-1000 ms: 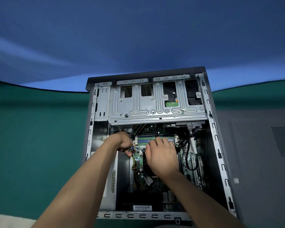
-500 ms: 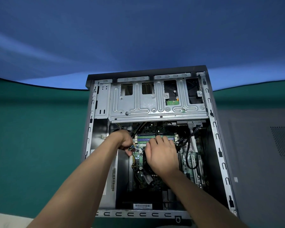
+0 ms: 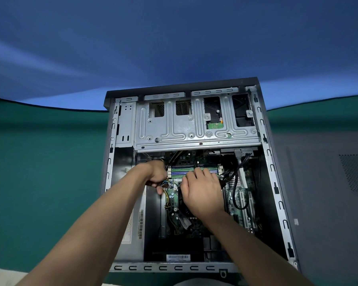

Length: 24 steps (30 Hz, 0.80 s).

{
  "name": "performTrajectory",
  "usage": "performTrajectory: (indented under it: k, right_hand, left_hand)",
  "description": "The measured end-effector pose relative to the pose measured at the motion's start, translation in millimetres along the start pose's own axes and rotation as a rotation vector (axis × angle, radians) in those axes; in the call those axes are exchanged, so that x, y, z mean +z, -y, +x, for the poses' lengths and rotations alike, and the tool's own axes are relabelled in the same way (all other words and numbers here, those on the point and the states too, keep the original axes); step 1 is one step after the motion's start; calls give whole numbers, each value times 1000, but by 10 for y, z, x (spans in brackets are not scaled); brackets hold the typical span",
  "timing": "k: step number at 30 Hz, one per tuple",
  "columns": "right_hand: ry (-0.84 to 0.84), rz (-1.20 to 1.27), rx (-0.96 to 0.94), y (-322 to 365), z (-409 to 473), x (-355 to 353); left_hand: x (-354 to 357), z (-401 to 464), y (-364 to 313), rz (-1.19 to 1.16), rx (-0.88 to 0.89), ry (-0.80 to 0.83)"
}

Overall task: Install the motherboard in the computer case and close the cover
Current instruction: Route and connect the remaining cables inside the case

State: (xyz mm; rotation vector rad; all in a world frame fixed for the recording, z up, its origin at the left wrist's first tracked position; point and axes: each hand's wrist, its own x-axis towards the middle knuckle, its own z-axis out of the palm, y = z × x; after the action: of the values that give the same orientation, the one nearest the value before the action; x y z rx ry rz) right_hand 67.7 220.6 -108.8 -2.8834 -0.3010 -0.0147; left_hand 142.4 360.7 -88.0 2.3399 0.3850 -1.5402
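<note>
green cloth covers the work surface, and behind it hangs a blue backdrop. nearest the camera, two bare forearms reach forward into the open computer case, which lies on its side on the cloth. a grey cover panel with a perforated vent lies flat just to the case's right.

inside the case sits the motherboard, green, with cables over it. the right hand lies palm down on the board, fingers bent, tips at the blue and green memory slots; whether it holds anything i cannot tell. the left hand is curled at the board's left edge, pinching a small bundle of coloured wires. farther back, the metal drive cage spans the case's upper half.

since a second ago both hands have stayed in nearly the same spots.
</note>
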Motion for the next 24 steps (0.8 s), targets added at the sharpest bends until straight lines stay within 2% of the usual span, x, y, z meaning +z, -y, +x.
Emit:
performTrajectory:
  k: [12,17,24]
  right_hand:
    - [15,9,-7,-5,-11,-24]
    - [-12,11,-9,0,-5,-9]
    - [-32,18,-9,-1,-9,13]
  left_hand:
    - [31,86,84,48,-46,-47]
    - [51,139,113,19,-62,-36]
    - [52,199,152,91,-69,-16]
